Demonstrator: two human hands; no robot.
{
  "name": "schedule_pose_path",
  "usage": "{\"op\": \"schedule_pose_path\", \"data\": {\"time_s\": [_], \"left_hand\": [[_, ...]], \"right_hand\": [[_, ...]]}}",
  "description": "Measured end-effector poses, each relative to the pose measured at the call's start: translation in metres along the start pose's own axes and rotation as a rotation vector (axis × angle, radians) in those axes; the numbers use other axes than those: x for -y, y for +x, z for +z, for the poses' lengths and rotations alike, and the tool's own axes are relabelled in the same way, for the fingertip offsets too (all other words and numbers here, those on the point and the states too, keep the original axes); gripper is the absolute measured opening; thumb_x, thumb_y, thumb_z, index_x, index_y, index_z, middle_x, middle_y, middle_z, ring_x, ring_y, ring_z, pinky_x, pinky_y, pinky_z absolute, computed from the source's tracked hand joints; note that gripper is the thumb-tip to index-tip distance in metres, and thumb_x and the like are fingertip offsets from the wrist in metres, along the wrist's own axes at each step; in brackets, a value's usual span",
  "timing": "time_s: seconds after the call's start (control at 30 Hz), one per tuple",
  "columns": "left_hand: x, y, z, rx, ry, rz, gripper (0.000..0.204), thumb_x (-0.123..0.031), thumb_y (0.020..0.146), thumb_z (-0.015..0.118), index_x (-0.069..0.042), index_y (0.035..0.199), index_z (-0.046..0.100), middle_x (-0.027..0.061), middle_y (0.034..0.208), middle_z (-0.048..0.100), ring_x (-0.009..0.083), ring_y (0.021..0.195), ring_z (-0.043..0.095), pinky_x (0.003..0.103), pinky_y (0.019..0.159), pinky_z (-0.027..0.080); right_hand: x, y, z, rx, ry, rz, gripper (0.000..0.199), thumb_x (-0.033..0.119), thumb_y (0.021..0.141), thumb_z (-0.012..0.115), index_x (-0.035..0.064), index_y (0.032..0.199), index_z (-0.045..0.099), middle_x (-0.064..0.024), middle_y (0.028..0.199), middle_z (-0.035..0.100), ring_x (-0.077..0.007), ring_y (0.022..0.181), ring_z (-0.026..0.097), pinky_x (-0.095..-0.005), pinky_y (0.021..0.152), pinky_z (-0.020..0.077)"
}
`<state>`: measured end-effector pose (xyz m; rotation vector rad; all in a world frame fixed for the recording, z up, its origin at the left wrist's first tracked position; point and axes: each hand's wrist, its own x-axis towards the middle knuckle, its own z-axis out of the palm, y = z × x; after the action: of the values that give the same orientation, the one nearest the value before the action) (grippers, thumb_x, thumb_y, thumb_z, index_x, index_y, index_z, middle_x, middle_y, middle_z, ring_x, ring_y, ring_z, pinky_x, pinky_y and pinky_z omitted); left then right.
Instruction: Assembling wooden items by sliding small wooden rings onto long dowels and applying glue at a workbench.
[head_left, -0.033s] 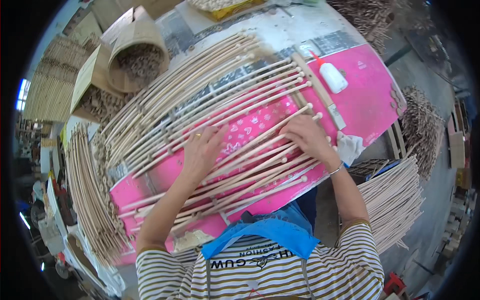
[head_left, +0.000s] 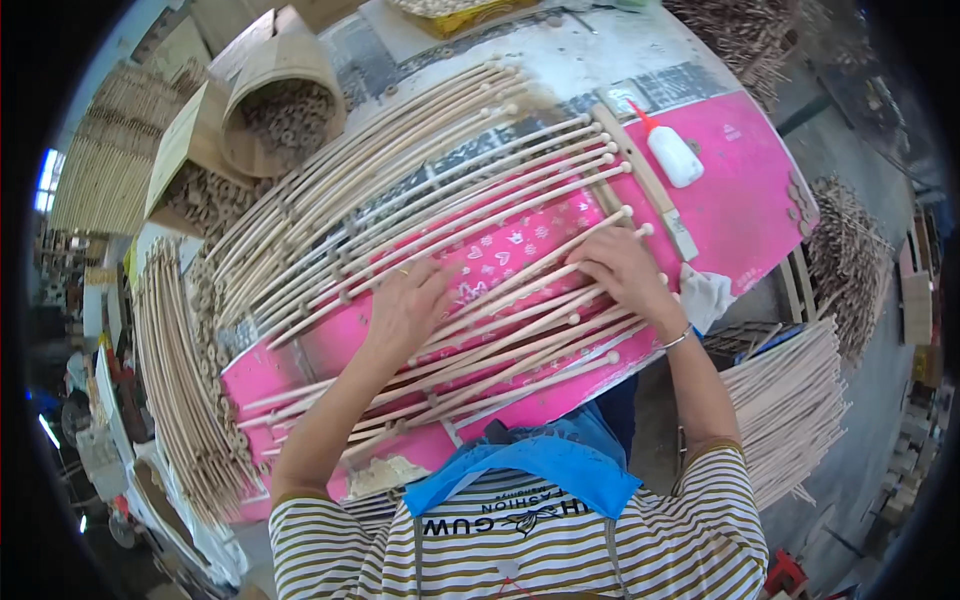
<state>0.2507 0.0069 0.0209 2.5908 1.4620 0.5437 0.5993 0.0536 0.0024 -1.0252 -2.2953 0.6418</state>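
Several pale wooden rods with small ball ends (head_left: 530,364) lie loosely crossed on the pink board (head_left: 560,407) in front of me. My right hand (head_left: 625,272) is closed round a wooden rod (head_left: 590,232) close to its ball end; its fingertips are partly hidden. My left hand (head_left: 410,308), a ring on one finger, is curled at the lower-left part of the rods. Its fingers seem closed on a rod, though its underside is hidden. Beyond my hands, more ball-ended rods (head_left: 480,195) lie side by side, their ball ends near a wooden strip (head_left: 650,185).
A white glue bottle with a red nozzle (head_left: 674,155) lies right of the strip, and a white cloth (head_left: 706,295) at the board's right edge. Wooden containers of small rings (head_left: 290,118) stand far left. Rod bundles (head_left: 785,400) flank the table.
The view has shifted slightly. My left hand's fingers have curled in a little; my right hand stays at the ball end of the rod.
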Motion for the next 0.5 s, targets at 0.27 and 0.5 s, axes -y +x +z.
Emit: {"op": "schedule_pose_path", "data": {"time_s": [0.27,0.5], "left_hand": [[0.003,-0.049,-0.023,0.348,-0.225,-0.294,0.041,-0.026,0.094,0.066,-0.018,0.134,0.062,0.0089,0.103,0.065,0.0296,0.094,0.067,0.044,0.072,0.055],[-0.007,-0.063,-0.013,0.265,0.013,-0.226,0.042,-0.009,0.090,0.062,-0.014,0.132,0.060,0.0126,0.098,0.059,0.0345,0.088,0.066,0.044,0.067,0.055]], "right_hand": [[-0.004,0.011,0.007,-0.030,-0.079,0.015,0.008,0.012,0.089,0.066,0.0095,0.097,0.068,-0.0048,0.100,0.066,-0.0262,0.104,0.059,-0.0406,0.100,0.0405],[0.075,-0.007,0.046,0.107,0.020,-0.061,0.041,0.031,0.081,0.077,0.0089,0.113,0.066,-0.0071,0.111,0.065,-0.0278,0.112,0.058,-0.0479,0.099,0.0422]]}}
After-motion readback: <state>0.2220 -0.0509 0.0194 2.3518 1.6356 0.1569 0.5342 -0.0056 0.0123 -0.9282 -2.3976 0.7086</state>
